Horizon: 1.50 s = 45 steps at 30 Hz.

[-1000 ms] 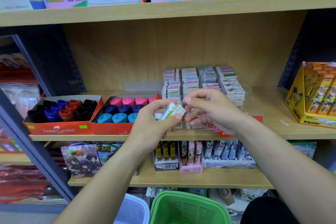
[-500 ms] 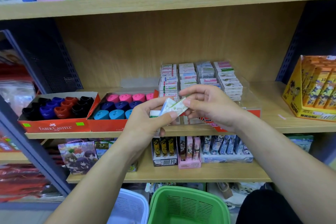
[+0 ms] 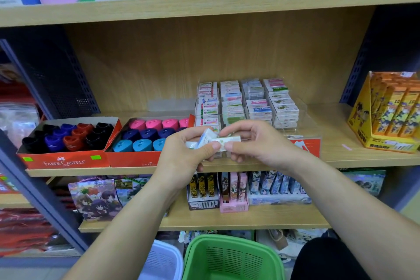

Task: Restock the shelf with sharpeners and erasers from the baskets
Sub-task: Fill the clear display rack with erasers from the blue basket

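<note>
— Compared with a moment ago, the right hand sits further right. Its grip pinches one green-printed eraser, partly drawn out of the bunch.
— And the bunch?
— Several small erasers, fanned, are in the left hand. Its grip curls round them, thumb on top.
— Where is all this?
— Just in front of the middle shelf's front edge, before the clear tray stacked with erasers.
— Around it?
— Two red sharpener boxes sit toward the shelf's left end, and a yellow display box at its right end. Below, a green basket stands beside a white basket.
</note>
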Available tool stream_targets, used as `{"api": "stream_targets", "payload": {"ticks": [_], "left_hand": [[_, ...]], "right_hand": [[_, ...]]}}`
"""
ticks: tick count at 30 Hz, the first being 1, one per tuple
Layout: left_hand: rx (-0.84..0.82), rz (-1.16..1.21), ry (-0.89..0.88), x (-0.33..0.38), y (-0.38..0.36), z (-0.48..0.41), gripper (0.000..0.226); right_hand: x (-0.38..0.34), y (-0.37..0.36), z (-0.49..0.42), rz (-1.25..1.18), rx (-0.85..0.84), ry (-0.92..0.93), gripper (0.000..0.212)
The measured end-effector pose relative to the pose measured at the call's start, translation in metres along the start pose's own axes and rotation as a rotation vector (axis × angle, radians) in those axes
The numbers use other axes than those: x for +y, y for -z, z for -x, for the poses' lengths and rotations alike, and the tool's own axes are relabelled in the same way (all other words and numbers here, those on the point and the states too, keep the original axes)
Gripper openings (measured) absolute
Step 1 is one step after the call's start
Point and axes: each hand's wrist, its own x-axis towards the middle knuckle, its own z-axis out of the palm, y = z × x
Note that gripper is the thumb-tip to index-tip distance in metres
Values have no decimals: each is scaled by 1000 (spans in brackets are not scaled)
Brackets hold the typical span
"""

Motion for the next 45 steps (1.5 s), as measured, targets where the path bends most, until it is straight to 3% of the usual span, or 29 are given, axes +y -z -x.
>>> {"api": "stream_targets", "payload": {"ticks": [6,13,18,25,30,36,40,42,45], "left_hand": [[5,-35,-4,2,-6,-4,22],[127,-85,23,3,7,-10,25],[147,-104,18,3,14,-20,19],[169,-140,5,4,14,-34,17],[230,-99,-11,2,16,-43,21],[226,-58,-19,-2,18,-46,19],[199,10,33,2,21,-43,18],[179,17,41,3,23,-41,26],[125,38,37,5,25,-35,32]], "right_hand": [[9,9,9,52,112,-41,14],[13,37,12,89,277,31,17],[7,52,-14,54,405,82,19],[6,72,-73,50,480,4,15],[4,70,-96,415,398,-6,6],[2,62,-104,874,303,18,15],[0,57,-98,937,234,-31,28],[-4,52,-87,925,284,-2,34],[-10,33,-62,733,364,130,29]]}}
